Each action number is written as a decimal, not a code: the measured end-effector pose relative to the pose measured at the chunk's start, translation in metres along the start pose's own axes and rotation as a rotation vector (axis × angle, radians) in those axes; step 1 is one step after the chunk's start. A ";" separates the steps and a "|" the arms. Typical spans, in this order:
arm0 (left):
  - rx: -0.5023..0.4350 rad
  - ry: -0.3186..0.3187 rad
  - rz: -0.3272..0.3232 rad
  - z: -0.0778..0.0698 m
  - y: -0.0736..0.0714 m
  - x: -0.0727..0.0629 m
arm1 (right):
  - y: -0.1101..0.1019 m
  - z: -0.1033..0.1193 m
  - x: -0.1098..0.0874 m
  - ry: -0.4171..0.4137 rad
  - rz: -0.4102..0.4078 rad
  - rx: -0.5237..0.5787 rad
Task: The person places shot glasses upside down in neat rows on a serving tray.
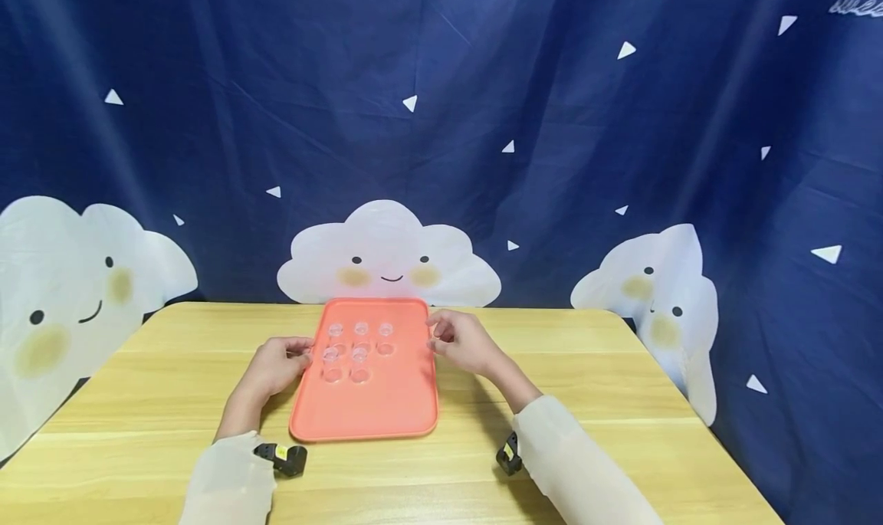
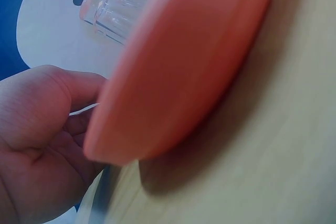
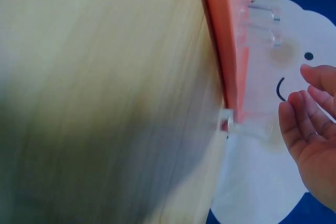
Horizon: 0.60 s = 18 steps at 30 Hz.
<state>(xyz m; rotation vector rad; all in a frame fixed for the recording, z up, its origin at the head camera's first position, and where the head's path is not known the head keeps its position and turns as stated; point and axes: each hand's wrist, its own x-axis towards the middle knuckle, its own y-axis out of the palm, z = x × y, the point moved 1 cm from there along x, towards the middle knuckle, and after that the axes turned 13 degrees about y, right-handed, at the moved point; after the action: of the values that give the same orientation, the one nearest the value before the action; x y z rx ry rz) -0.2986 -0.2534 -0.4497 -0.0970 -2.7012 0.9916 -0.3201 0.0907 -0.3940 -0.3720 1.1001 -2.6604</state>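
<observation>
An orange-red tray lies on the table with several small clear glasses upright on its far left part. At the tray's left edge is my left hand. The left wrist view shows that hand's thumb on the tray rim, gripping the edge, its other fingers partly hidden behind. My right hand hovers by the tray's far right edge. In the right wrist view its fingers are loosely bent with nothing between them. One more clear glass stands just beside the tray's edge there.
The light wooden table extends on both sides of the tray. Behind it hangs a dark blue curtain with white clouds and triangles. A black wrist camera is strapped at the left sleeve, another at the right.
</observation>
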 end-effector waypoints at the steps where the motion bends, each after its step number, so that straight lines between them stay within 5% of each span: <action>1: -0.001 -0.001 0.002 0.000 0.000 0.000 | -0.001 -0.002 -0.001 0.000 -0.007 0.003; 18: -0.015 -0.016 0.004 -0.001 0.000 -0.001 | -0.009 -0.036 0.002 0.137 -0.048 0.067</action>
<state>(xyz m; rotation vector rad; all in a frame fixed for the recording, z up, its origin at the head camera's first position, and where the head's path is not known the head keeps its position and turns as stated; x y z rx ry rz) -0.2971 -0.2525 -0.4493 -0.0983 -2.7242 0.9772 -0.3348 0.1197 -0.4114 -0.2082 1.0490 -2.7931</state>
